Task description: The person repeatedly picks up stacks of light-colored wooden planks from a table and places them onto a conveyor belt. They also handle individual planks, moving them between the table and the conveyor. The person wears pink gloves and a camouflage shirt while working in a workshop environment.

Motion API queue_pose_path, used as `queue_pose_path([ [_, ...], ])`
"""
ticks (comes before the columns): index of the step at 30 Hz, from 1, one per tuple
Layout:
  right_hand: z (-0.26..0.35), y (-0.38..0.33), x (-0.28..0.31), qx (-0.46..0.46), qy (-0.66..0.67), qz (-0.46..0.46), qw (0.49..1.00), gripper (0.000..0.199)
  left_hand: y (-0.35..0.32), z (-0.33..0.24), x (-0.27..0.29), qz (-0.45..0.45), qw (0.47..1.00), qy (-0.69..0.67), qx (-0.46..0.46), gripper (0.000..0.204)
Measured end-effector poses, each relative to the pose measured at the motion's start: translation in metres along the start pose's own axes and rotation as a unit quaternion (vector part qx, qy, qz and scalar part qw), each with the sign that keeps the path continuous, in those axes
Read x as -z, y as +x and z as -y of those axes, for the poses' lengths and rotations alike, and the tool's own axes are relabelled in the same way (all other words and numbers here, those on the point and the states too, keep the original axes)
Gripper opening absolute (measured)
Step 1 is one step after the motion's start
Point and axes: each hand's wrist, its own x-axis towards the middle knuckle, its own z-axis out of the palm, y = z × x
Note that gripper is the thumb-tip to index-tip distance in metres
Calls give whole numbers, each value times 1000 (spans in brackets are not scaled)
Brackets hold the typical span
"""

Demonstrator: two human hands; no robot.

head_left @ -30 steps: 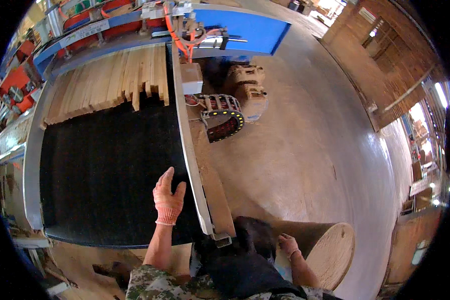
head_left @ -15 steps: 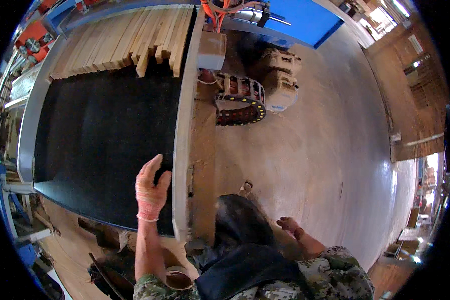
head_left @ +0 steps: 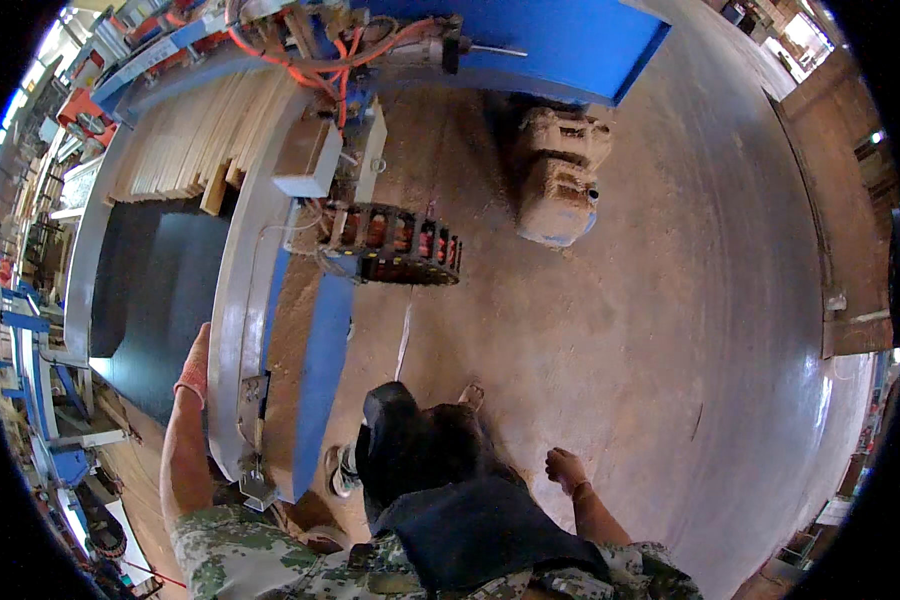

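My left hand (head_left: 197, 363), in a pink-and-white knit glove, is beside the inner side of the conveyor's pale metal side rail (head_left: 238, 335). Its visible fingers look stretched out, and part of the hand is hidden by the rail; I see nothing held. Below it runs the black conveyor belt (head_left: 155, 285). On the belt's far end lies a row of light wooden strips (head_left: 195, 135), a couple of them jutting toward me. My bare right hand (head_left: 566, 468) hangs low over the floor on the right, fingers curled in, with nothing seen in it.
Right of the rail are a grey box (head_left: 308, 158), a black cable chain (head_left: 395, 245) and orange hoses (head_left: 320, 70). A blue machine panel (head_left: 560, 45) spans the far side. Dusty motor-like housings (head_left: 562, 180) sit on the concrete floor (head_left: 670, 300). Brown boards (head_left: 840, 210) stand at far right.
My view has shifted right, so the conveyor sits farther left. My left hand has gone from over the belt to the rail's inner side. My right hand's fingers have curled in.
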Motion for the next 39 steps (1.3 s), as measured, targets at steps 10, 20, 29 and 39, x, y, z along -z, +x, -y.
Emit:
queue_pose_path([
  [10,-14,58,53,-24,-35,119,992,18,98,-86,-58,-53,920,299,-248,42],
  [20,194,89,-39,24,-74,-6,997,13,219,-160,-156,-213,782,500,-305,37],
  [29,298,180,-105,557,-664,158,473,9,206,-126,-152,-197,726,539,-379,31],
  [39,389,317,-100,220,-374,244,867,18,128,-167,-164,-177,794,497,-300,58],
])
